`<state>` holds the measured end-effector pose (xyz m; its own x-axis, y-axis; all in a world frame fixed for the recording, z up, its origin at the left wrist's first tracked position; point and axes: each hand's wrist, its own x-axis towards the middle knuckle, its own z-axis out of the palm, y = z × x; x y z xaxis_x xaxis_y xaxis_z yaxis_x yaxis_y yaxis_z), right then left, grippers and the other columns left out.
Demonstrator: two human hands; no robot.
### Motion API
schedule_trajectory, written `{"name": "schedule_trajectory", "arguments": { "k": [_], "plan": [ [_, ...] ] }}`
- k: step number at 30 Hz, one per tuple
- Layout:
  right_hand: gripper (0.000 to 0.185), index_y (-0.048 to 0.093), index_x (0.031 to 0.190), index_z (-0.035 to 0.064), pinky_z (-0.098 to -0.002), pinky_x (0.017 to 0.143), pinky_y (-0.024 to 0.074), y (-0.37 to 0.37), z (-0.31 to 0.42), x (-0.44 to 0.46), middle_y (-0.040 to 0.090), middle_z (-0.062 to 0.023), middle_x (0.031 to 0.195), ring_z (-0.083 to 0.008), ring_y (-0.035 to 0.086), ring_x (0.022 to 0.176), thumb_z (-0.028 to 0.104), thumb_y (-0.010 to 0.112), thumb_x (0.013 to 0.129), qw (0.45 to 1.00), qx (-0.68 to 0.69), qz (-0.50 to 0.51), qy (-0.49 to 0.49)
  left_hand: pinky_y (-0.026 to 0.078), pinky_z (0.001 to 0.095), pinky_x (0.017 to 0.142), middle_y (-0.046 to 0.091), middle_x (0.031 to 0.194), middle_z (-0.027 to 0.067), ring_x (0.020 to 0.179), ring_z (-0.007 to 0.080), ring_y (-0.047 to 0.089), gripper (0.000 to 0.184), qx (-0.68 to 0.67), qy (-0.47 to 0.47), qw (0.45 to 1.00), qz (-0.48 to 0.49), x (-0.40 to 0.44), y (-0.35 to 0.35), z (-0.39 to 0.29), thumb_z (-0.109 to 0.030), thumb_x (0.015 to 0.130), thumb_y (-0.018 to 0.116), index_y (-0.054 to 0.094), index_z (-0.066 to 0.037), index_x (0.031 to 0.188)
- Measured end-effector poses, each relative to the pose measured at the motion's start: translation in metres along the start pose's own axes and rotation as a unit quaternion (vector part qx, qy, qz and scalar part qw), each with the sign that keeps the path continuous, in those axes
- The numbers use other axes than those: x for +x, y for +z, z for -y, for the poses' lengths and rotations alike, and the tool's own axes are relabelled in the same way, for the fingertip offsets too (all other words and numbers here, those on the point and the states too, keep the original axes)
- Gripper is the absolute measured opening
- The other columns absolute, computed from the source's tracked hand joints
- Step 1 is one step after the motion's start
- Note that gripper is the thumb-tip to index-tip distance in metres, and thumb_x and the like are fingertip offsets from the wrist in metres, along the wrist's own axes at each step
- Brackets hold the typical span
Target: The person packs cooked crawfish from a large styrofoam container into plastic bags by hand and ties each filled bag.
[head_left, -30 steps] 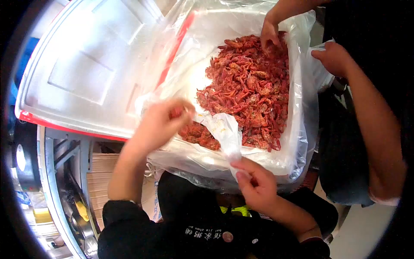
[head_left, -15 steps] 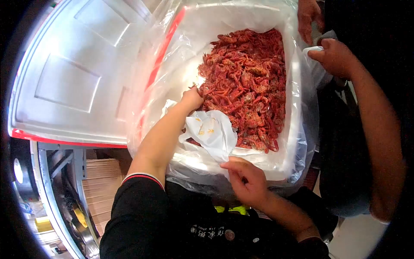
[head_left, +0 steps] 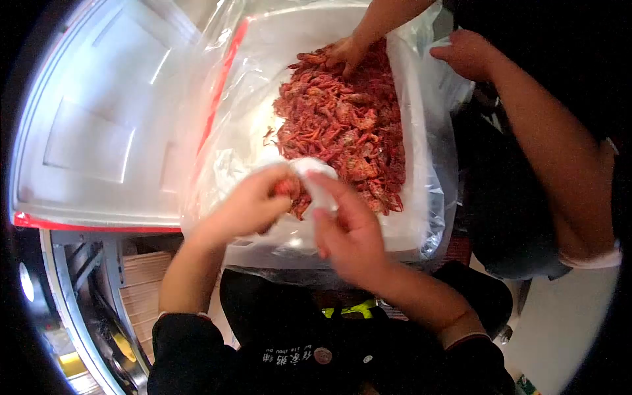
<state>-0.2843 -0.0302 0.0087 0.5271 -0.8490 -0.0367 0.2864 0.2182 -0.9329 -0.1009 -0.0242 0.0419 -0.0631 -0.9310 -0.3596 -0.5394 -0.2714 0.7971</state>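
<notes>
A pile of red crayfish (head_left: 339, 125) lies in a white foam box (head_left: 411, 125) lined with clear plastic. At the box's near side, my left hand (head_left: 253, 197) is closed round a crayfish (head_left: 284, 187), partly hidden by the fingers and blurred. My right hand (head_left: 355, 240) is beside it, pinching a white plastic bag (head_left: 319, 168) between thumb and fingers. The bag is smeared by motion, so its opening and contents do not show. Both hands are above the near end of the pile.
Another person's hand (head_left: 349, 54) reaches into the far end of the pile; their other hand (head_left: 469, 52) holds something whitish at the right. A white lid (head_left: 92, 131) with red edging stands left of the box. Flat cardboard (head_left: 146, 276) is stacked below it.
My left hand has come back from the pile toward me with a crayfish. My right hand has lifted the bag toward it. The other person's hand has moved into the pile.
</notes>
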Motion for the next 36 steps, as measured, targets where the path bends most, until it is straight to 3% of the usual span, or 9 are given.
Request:
{"name": "schedule_trajectory", "arguments": {
  "k": [2,6,8,13,16,19,28,33,36],
  "plan": [
    [0.043,0.040,0.132,0.0064,-0.0213,0.052,0.0431,0.007,-0.002,-0.011,0.056,-0.0081,0.089,-0.0092,0.052,0.060,0.000,0.044,0.089,0.996,-0.063,0.064,-0.012,0.046,0.0421,0.074,0.061,0.083,0.0181,0.079,0.0368,0.059,0.028,0.205,0.151,0.964,-0.080,0.005,0.027,0.051,-0.004,0.071,0.057,0.057,-0.002,0.100],
    [0.038,0.050,0.123,0.0047,-0.0324,0.088,0.0446,0.008,-0.005,-0.020,0.045,-0.0234,0.128,-0.0286,0.045,0.121,-0.002,0.046,0.086,0.967,-0.169,0.111,-0.155,0.044,0.0422,0.079,0.058,0.095,0.0235,0.089,0.0376,0.057,0.027,0.206,0.038,0.969,-0.130,0.008,0.020,0.046,-0.008,0.074,0.056,0.058,0.001,0.099],
    [0.039,0.050,0.122,0.0050,-0.0316,0.089,0.0439,0.001,-0.003,-0.020,0.047,-0.0231,0.126,-0.0293,0.047,0.119,-0.002,0.046,0.085,0.966,-0.171,0.104,-0.163,0.045,0.0407,0.078,0.056,0.088,0.0197,0.089,0.0361,0.055,0.021,0.367,0.050,0.912,-0.177,-0.002,0.010,0.041,-0.012,0.076,0.055,0.060,0.003,0.091],
    [0.042,0.045,0.124,0.0034,-0.0400,0.095,0.0415,-0.012,-0.011,-0.026,0.045,-0.0255,0.125,-0.0385,0.047,0.115,-0.001,0.045,0.083,0.953,-0.199,0.164,-0.162,0.047,0.0309,0.063,0.058,0.081,0.0136,0.073,0.0221,0.060,0.018,0.227,-0.022,0.969,-0.091,-0.008,-0.033,-0.057,-0.015,0.080,0.060,0.060,0.000,0.089],
    [0.043,0.042,0.126,0.0044,-0.0416,0.090,0.0459,-0.009,-0.032,-0.039,0.043,-0.0214,0.129,-0.0363,0.049,0.113,0.003,0.045,0.083,0.913,-0.264,0.276,-0.144,0.047,0.0393,0.072,0.059,0.084,0.0159,0.081,0.0298,0.058,0.024,0.242,0.357,0.901,-0.043,0.082,0.012,-0.038,-0.016,0.075,0.062,0.058,0.000,0.092],
    [0.048,0.048,0.123,0.0060,-0.0381,0.090,0.0467,-0.010,-0.038,-0.045,0.050,-0.0207,0.122,-0.0348,0.052,0.111,-0.006,0.052,0.076,0.925,-0.218,0.253,-0.183,0.043,0.0422,0.086,0.054,0.107,0.0152,0.105,0.0357,0.049,0.040,0.454,0.260,0.821,0.228,0.145,0.076,-0.003,-0.017,0.070,0.068,0.055,-0.005,0.105],
    [0.041,0.052,0.117,0.0062,-0.0361,0.090,0.0465,-0.024,-0.040,-0.042,0.051,-0.0188,0.123,-0.0327,0.054,0.109,-0.006,0.051,0.077,0.945,-0.209,0.180,-0.174,0.046,0.0436,0.074,0.052,0.095,0.0136,0.105,0.0338,0.051,0.025,0.513,0.297,0.780,0.199,0.152,0.100,0.040,-0.012,0.079,0.051,0.058,-0.008,0.103],
    [0.034,0.055,0.112,0.0054,-0.0340,0.089,0.0458,-0.027,-0.033,-0.034,0.056,-0.0167,0.118,-0.0305,0.055,0.109,-0.004,0.050,0.080,0.956,-0.212,0.125,-0.157,0.047,0.0377,0.080,0.055,0.102,0.0138,0.094,0.0300,0.056,0.031,0.237,0.360,0.902,0.001,0.151,0.066,0.038,-0.007,0.075,0.060,0.057,-0.004,0.106],
    [0.031,0.054,0.112,0.0045,-0.0312,0.082,0.0479,-0.028,-0.037,-0.024,0.059,-0.0150,0.110,-0.0257,0.058,0.100,-0.003,0.048,0.083,0.950,-0.243,0.064,-0.183,0.048,0.0313,0.083,0.059,0.108,0.0112,0.099,0.0189,0.057,0.034,-0.120,0.126,0.984,-0.030,0.120,0.027,0.013,-0.015,0.080,0.064,0.055,-0.002,0.111]
  ]
}}
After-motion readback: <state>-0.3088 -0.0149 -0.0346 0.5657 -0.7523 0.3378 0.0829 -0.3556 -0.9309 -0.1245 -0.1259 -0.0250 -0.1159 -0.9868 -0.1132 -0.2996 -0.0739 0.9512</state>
